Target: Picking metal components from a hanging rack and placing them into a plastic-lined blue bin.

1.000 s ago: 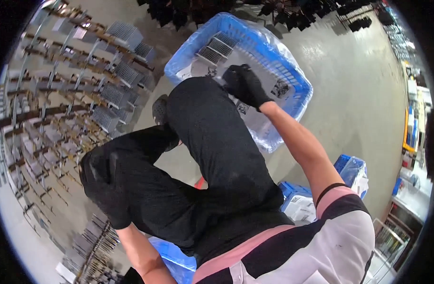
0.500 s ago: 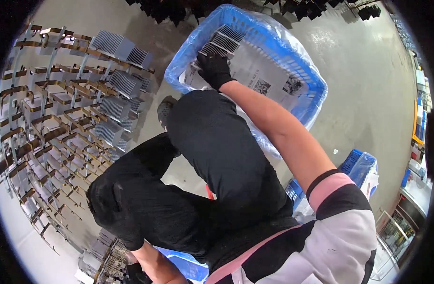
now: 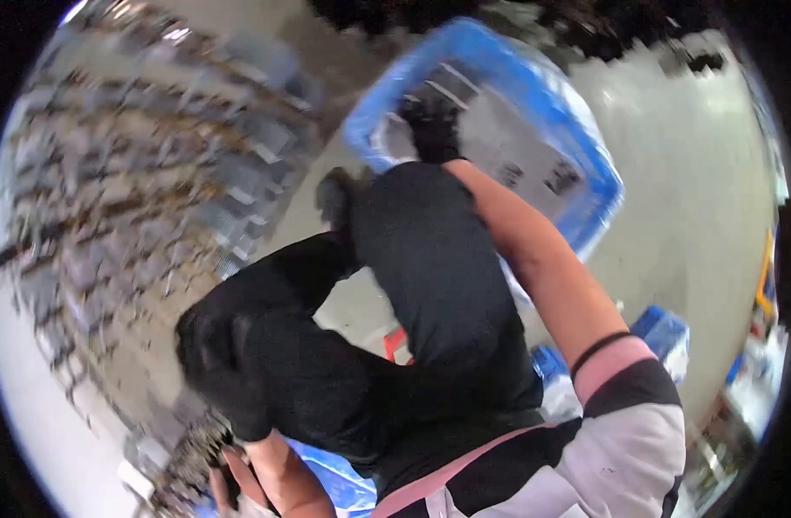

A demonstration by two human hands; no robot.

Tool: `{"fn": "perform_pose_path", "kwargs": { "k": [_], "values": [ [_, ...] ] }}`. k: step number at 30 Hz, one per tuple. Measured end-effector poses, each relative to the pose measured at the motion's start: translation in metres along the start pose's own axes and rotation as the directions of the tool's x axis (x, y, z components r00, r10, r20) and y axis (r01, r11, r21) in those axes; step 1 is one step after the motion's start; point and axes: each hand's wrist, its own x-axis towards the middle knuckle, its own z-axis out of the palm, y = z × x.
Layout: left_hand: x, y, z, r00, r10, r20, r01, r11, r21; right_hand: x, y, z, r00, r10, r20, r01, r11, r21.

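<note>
My right hand (image 3: 433, 129), in a black glove, reaches into a blue plastic basket (image 3: 604, 200) lined with clear film. It lies at the left end over grey finned metal heat sinks (image 3: 454, 85); its fingers are smeared by motion, so grip or mere touch cannot be told. Printed sheet (image 3: 509, 142) covers the basket's bottom beside them. My left hand (image 3: 240, 413), also black-gloved, is at my left knee, its fingers lost against the black trousers. Bare finger-like shapes (image 3: 230, 479) show beside my left forearm; whose they are is unclear.
A rack of metal hooks hung with silvery finned blocks (image 3: 249, 177) fills the left side. Smaller blue baskets (image 3: 659, 332) stand at the right, with blue film (image 3: 335, 475) below my legs. Something red (image 3: 395, 344) shows between my legs. Dark parts (image 3: 603, 26) line the far edge.
The view has swung, shifting the basket and rack rightward in the picture and blurring them. My right hand keeps about the same place in the basket. Finger-like shapes show more plainly beside my left forearm.
</note>
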Motion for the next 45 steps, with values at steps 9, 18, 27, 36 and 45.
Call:
{"fn": "perform_pose_path", "kwargs": {
  "k": [9, 18, 27, 36, 45],
  "values": [
    [-0.029, -0.109, 0.038, 0.803, -0.529, -0.274, 0.15, 0.625, -0.766, 0.004, 0.064, -0.048, 0.963, -0.01, 0.269, -0.084, 0.937, 0.338],
    [-0.007, -0.209, 0.158, 0.883, -0.456, -0.106, 0.39, 0.842, -0.371, 0.083, -0.03, -0.304, 0.915, -0.332, 0.231, 0.14, 0.796, 0.589],
    [0.077, -0.215, 0.194, 0.882, -0.455, 0.12, 0.45, 0.739, -0.502, 0.051, -0.131, -0.36, 0.846, -0.5, 0.182, 0.29, 0.72, 0.631],
    [0.05, -0.253, 0.248, 0.885, 0.074, -0.46, 0.091, 0.941, 0.325, 0.047, -0.139, -0.351, 0.827, -0.547, 0.128, 0.365, 0.697, 0.618],
    [0.033, -0.187, 0.177, 0.788, -0.551, 0.276, 0.438, 0.185, -0.88, 0.044, -0.128, -0.356, 0.877, -0.475, 0.075, 0.318, 0.69, 0.65]
  ]
}}
